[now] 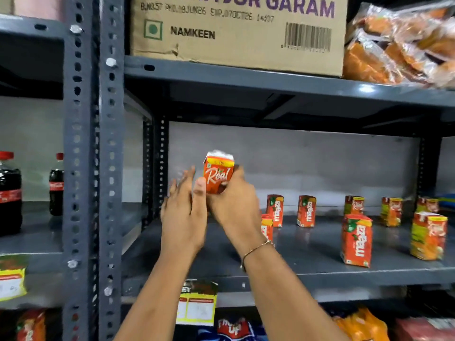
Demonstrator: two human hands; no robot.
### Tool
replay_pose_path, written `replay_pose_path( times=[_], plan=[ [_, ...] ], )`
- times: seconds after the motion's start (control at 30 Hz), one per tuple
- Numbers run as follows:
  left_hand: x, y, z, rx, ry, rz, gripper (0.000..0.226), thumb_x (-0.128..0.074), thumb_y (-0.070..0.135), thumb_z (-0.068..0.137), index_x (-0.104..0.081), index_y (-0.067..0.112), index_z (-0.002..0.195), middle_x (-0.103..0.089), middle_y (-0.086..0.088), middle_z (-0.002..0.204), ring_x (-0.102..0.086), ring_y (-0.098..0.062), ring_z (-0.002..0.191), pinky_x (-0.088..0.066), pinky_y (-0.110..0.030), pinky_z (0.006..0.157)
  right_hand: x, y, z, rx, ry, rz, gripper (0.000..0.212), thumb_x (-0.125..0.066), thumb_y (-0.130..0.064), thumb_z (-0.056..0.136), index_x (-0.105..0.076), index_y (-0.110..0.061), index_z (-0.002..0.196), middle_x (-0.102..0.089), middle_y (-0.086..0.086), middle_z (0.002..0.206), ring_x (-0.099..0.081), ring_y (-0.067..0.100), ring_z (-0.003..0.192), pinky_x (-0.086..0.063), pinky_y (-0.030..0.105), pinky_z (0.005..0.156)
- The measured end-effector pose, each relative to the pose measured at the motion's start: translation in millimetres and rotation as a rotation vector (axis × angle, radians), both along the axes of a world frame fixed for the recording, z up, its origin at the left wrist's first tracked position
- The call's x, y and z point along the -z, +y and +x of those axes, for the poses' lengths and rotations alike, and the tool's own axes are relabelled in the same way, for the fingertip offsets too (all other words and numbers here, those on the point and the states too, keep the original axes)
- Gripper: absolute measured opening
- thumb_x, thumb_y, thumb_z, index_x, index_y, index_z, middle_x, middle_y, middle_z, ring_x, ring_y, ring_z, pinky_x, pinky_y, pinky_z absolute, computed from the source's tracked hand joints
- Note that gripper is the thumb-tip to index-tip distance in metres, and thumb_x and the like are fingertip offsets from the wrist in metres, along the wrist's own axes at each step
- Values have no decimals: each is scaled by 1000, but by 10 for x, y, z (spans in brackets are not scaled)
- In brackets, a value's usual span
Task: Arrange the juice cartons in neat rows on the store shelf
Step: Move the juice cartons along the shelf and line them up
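Reaching up from the near edge of the view, two bare forearms lead to the hands over the grey metal shelf (pixel 307 244). A price tag (pixel 197 303) hangs from the shelf's front lip below them. The right hand (pixel 234 205), with a thin bracelet (pixel 256 249) at the wrist, has its fingers clamped around the lower part of an upright orange Real carton (pixel 218 175), held in the air above the left part of the shelf. The left hand (pixel 183 212) is just beside it with fingers spread apart, its thumb touching the carton's near left edge. To the right, a Maaza carton (pixel 356 239) and a green-and-orange carton (pixel 428 236) stand near the front, well apart. Farther back more small cartons (pixel 306 210) stand loosely spaced near the wall. Left of the upright post, cola bottles (pixel 56 184) stand on the neighbouring shelf. Above sits a cardboard box (pixel 236 33) marked NAMKEEN, beside bagged snacks (pixel 398 45).
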State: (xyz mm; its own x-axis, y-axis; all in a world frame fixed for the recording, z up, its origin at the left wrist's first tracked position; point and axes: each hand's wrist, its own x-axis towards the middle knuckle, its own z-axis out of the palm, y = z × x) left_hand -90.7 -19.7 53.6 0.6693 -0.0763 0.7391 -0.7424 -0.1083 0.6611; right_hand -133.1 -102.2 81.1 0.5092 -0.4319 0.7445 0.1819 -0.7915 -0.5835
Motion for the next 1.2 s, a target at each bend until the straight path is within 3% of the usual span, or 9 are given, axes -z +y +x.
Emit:
replay_pose_path(
  times=[0.2,0.37,0.53,0.6,0.73,0.83,0.97,1.03,1.2],
  plan=[
    [-104,-582,-581,51,-81,72,66,-20,64,87,-26,35,145,-23,4,157,-5,-11,146,-16,-46,118,-222,-789,-848,162,-77,97,54,-78,-48,62,-49,-31,103,-61,-16,83,-61,6,74,-47,25,64],
    [74,-1428,-1152,66,-255,197,44,-43,37,93,-44,23,134,-44,-2,145,-29,-23,140,-30,-42,112,-85,-1677,-1597,286,-105,172,42,-77,-40,59,-56,-27,94,-68,-12,81,-64,7,73,-48,29,62],
    [328,-2546,-1645,157,-347,221,36,-47,19,88,-52,17,123,-58,-5,124,-46,-18,118,-36,-30,101,91,-2770,-2327,396,-24,189,37,-77,-34,61,-58,-22,90,-68,-7,79,-63,14,73,-42,28,58],
    [418,-2983,-1753,189,-282,236,38,-44,15,88,-51,19,125,-60,-4,117,-52,-18,108,-42,-30,93,165,-3216,-2547,427,1,214,36,-78,-31,62,-59,-23,91,-68,-7,79,-64,18,75,-41,31,62],
    [581,-3751,-1837,148,-56,283,33,-40,14,92,-52,21,122,-64,-7,103,-61,-23,90,-50,-35,74,390,-4111,-2890,457,44,235,42,-81,-30,63,-55,-29,96,-63,-16,74,-57,3,68,-38,26,55],
    [685,-4099,-1806,136,89,297,35,-42,11,91,-55,22,122,-66,-10,107,-63,-27,89,-52,-37,74,558,-4629,-2962,469,72,279,47,-84,-32,62,-51,-27,95,-59,-17,73,-54,1,65,-34,23,52],
    [705,-4425,-1692,15,198,485,35,-41,15,91,-54,29,120,-66,-4,113,-61,-23,88,-47,-32,69,707,-5156,-2890,447,148,373,53,-85,-33,61,-49,-21,98,-59,-12,79,-52,3,66,-35,24,53],
    [671,-4571,-1652,-23,249,558,35,-41,14,91,-52,30,121,-65,-3,111,-57,-19,82,-45,-31,64,787,-5378,-2846,409,165,404,55,-86,-32,60,-50,-19,101,-63,-8,83,-56,6,69,-40,26,56],
    [667,-4685,-1565,-48,302,663,31,-47,15,91,-55,30,117,-65,-2,112,-60,-18,90,-48,-31,68,928,-5660,-2735,300,219,428,60,-87,-35,57,-51,-22,103,-70,-5,94,-67,14,82,-55,38,78]
  ],
)
